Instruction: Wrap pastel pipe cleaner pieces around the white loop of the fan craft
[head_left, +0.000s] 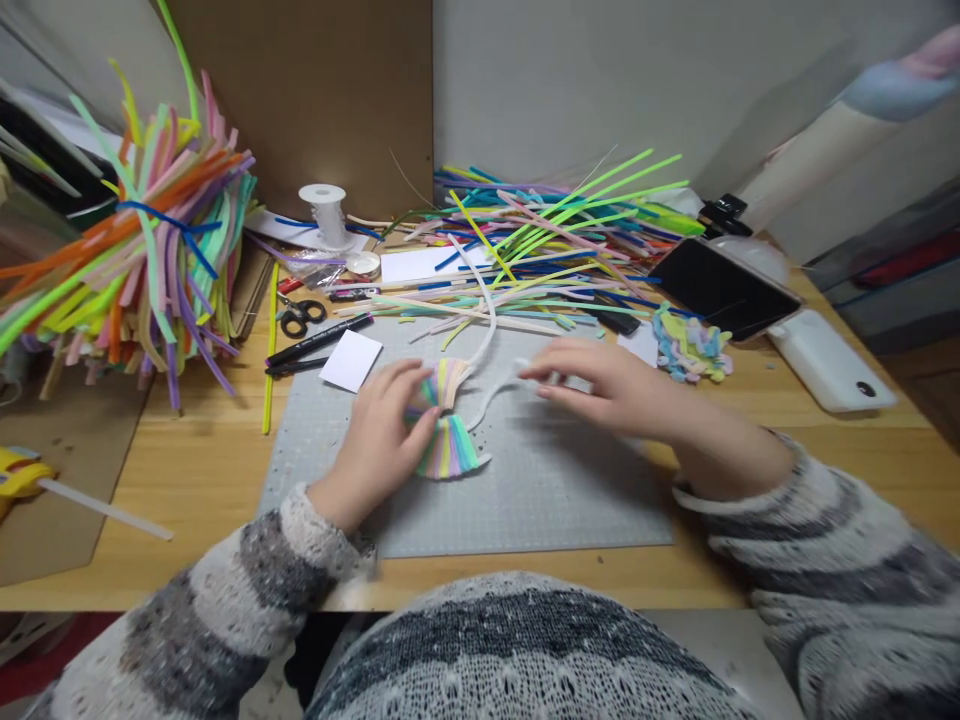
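My left hand [386, 430] is closed on a curved, fan-like piece of pastel pipe cleaners [451, 448] in rows of purple, yellow, teal and pink. The hand covers part of this striped piece, which lies over the grey cutting mat [540, 500]. From its upper part a long white pipe cleaner [491, 318] arcs toward the back. A second white strand [491, 398] runs from the inner edge to the fingertips of my right hand [592, 385]. Those fingers, a little blurred, appear to pinch this strand just above the mat.
Scissors [301, 316], black markers [319, 342] and a white card [351, 361] lie left. Loose pipe cleaners [540, 240] spread along the back; a large bundle [150, 240] stands left. At right are a phone [724, 287] and pastel curls [690, 345]. A glue gun [22, 475] sits front left.
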